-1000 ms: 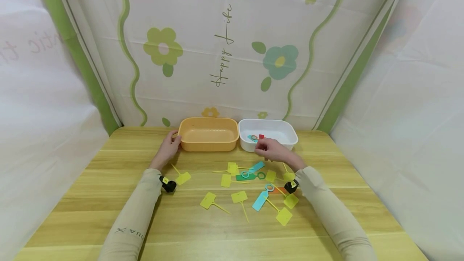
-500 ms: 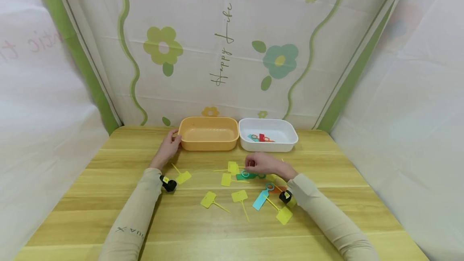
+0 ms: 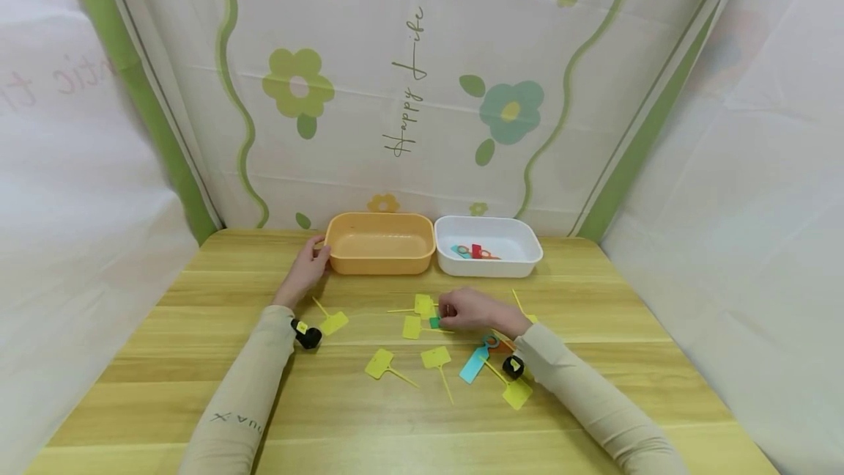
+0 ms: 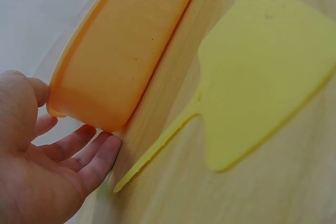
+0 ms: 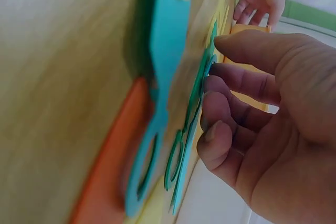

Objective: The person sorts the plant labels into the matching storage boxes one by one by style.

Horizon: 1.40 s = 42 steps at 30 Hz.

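Note:
At the left end of the orange bin [image 3: 379,266], my left hand [image 3: 310,266] touches the rim and wall with fairly straight fingers. Below it lies a yellow tag [image 4: 262,77] with a thin stem. My right hand [image 3: 471,308] is low over the tag cluster, thumb and index fingertips at the ring end of a light-blue tag [image 5: 184,177]. A small gap shows between those fingertips; whether they pinch the ring is unclear. Beside it lies a green tag [image 5: 197,90]. In the head view the hand covers the light-blue tag and most of the green one.
Right of the orange bin stands a white bin [image 3: 521,267] holding a few blue, red and orange tags. Nearer the person are another light-blue tag [image 3: 473,366], an orange tag [image 3: 504,345] and several yellow tags [image 3: 379,363]. A printed curtain [image 3: 356,130] hangs behind the table.
My right hand has left the white bin's front edge and lowered leftward onto the light-blue and green tags. An orange tag now shows inside the white bin. The left hand stays put.

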### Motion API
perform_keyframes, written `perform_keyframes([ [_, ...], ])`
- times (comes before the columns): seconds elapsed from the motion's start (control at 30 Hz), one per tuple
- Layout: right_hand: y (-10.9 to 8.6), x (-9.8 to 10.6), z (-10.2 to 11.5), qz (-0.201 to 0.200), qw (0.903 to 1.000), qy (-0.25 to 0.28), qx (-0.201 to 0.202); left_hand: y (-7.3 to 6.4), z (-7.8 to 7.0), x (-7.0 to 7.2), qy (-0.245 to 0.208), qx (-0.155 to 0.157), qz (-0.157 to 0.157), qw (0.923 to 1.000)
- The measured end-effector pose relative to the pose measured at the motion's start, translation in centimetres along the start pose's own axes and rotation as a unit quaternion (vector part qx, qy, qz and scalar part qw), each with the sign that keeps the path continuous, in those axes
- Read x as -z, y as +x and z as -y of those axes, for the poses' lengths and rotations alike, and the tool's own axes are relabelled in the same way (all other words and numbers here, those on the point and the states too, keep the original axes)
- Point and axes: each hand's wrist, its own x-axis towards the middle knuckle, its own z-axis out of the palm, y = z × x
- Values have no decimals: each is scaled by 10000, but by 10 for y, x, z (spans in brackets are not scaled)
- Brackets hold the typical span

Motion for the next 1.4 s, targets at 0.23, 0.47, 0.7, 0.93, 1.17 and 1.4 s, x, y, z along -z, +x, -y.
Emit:
perform_keyframes([
  [0.23,1,0,4,18,9999,-13,-102,2,1,0,-17,102,-38,9999],
  [0.47,2,-2,5,-32,9999,-47,-106,4,3,-1,-17,93,-73,9999],
  [0.7,0,-2,8,-51,9998,-33,-211,3,3,-1,32,21,-59,10000],
  [0.93,-1,-2,11,-59,9998,-151,-115,2,3,0,61,65,-58,9999],
  [1.17,0,-4,8,-22,9994,-348,10,2,2,-1,2,88,-73,9999],
  [1.4,-2,0,11,222,9994,-271,-23,2,2,-2,7,165,-81,9998],
])
